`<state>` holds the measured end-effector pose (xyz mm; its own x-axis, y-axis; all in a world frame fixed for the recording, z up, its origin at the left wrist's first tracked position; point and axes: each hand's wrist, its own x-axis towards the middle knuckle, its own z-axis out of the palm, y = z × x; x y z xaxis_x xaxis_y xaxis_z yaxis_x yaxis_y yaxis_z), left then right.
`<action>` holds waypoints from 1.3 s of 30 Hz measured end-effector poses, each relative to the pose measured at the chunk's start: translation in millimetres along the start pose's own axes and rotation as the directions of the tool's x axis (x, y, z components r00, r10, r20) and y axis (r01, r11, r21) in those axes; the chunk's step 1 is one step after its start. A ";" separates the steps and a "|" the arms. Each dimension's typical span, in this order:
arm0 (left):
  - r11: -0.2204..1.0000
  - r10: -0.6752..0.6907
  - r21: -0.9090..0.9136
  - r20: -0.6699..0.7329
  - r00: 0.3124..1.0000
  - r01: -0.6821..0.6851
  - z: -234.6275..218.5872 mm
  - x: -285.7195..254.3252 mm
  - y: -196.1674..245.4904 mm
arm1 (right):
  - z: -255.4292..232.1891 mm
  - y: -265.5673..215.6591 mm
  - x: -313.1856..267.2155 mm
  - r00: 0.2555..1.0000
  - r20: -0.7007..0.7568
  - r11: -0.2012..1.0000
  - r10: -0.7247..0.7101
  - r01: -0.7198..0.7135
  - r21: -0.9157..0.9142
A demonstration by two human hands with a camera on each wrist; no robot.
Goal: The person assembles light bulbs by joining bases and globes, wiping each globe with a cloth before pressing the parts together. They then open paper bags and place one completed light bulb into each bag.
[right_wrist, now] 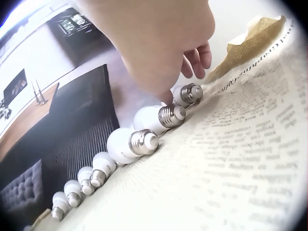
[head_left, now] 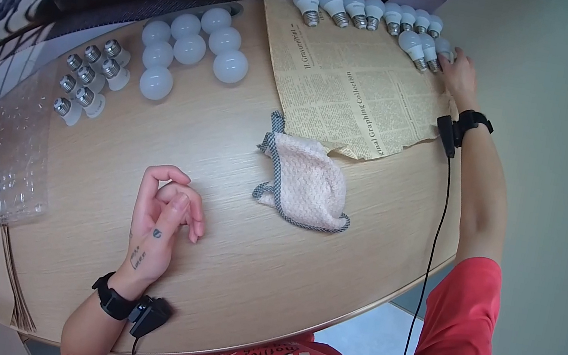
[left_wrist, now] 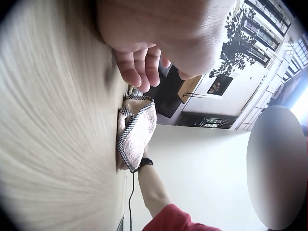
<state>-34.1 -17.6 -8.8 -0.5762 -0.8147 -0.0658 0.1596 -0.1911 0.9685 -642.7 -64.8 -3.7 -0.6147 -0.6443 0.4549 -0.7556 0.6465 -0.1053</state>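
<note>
At the far right of the newspaper sheet (head_left: 351,75), the right hand (head_left: 460,78) has its thumb and fingers around a small white bulb (head_left: 443,47). In the right wrist view that bulb (right_wrist: 188,94) lies with its metal base outward, beside two larger bulbs; the right hand (right_wrist: 159,48) partly hides it. The left hand (head_left: 161,220) rests on the table at the left with loosely curled fingers, holding nothing. In the left wrist view, the left hand (left_wrist: 163,33) hangs above the tabletop near the pink cloth (left_wrist: 139,137).
White bulbs (head_left: 354,6) line the paper's back edge. Round bulbs (head_left: 190,48) stand globe-up at the back left, beside others (head_left: 92,77) with metal bases up. Clear plastic packaging (head_left: 16,164) lies far left. The pink cloth (head_left: 310,182) sits mid-table; a cable (head_left: 428,264) runs down the right.
</note>
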 end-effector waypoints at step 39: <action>1.000 -0.004 -0.007 -0.002 1.000 0.004 -1.8 -0.7 -2.8 | -21.4 -47.6 -0.1 0.793 0.051 0.791 -0.607 0.609 -0.056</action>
<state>-32.7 -17.5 -11.9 -0.5754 -0.8148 -0.0705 0.1630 -0.1988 0.9664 -601.8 -86.8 20.2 -0.0399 -0.9242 0.3799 -0.9595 0.1415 0.2436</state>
